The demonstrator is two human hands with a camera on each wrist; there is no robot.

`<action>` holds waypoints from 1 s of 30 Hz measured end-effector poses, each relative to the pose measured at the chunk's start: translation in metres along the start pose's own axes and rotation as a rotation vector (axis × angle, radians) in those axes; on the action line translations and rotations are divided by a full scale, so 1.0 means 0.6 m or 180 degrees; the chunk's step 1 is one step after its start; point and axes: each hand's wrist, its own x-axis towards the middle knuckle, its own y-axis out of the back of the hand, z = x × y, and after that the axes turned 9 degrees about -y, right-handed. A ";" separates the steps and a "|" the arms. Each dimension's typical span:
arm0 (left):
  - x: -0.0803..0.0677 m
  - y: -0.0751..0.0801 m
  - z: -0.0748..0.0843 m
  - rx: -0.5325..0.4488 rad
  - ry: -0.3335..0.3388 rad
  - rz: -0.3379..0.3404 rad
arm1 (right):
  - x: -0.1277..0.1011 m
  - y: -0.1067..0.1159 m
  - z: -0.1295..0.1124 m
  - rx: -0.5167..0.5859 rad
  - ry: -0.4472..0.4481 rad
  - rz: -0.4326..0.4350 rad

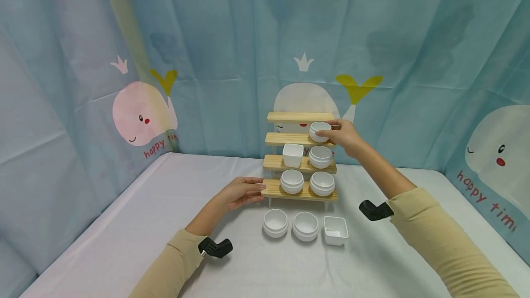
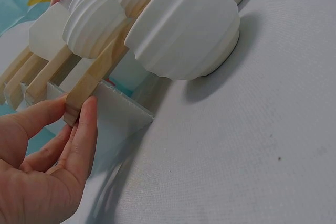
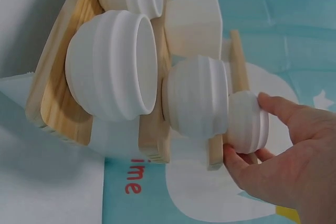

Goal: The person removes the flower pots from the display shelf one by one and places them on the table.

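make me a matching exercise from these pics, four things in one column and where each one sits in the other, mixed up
Things
1. square cup on the rack
2. square cup off the rack
3. round cup in the right hand
4. left hand

Places
A. on the table in front of the rack, at the right end of a row of three
B. on the third shelf from the bottom, right side
C. against the left end of the bottom shelf
D. on the second shelf from the bottom, left side

Pairs: 1-D, 2-A, 3-B, 4-C
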 end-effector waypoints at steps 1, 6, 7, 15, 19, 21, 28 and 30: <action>0.000 0.000 0.000 0.0002 0.0002 0.0003 | 0.000 0.001 0.000 -0.0004 0.0002 -0.0001; -0.001 -0.001 0.001 -0.0001 0.0003 0.0008 | 0.000 0.005 0.003 -0.0034 0.0008 0.0011; -0.001 -0.001 0.001 0.0000 0.0004 0.0009 | 0.000 0.005 0.004 -0.0033 0.0011 0.0013; -0.002 -0.002 0.002 0.0007 0.0007 0.0025 | -0.006 0.010 0.006 -0.0004 0.0079 0.0010; -0.002 -0.003 0.002 0.0012 0.0002 0.0037 | -0.008 0.011 0.009 0.0036 0.0086 0.0015; -0.002 -0.003 0.002 0.0010 -0.0003 0.0039 | -0.010 0.013 0.010 0.0049 0.0081 0.0023; -0.003 -0.003 0.002 -0.0004 0.0009 0.0045 | -0.013 0.015 0.014 0.0157 0.0090 0.0019; -0.003 -0.003 0.003 -0.0007 0.0008 0.0042 | -0.016 0.016 0.016 0.0145 0.0114 0.0034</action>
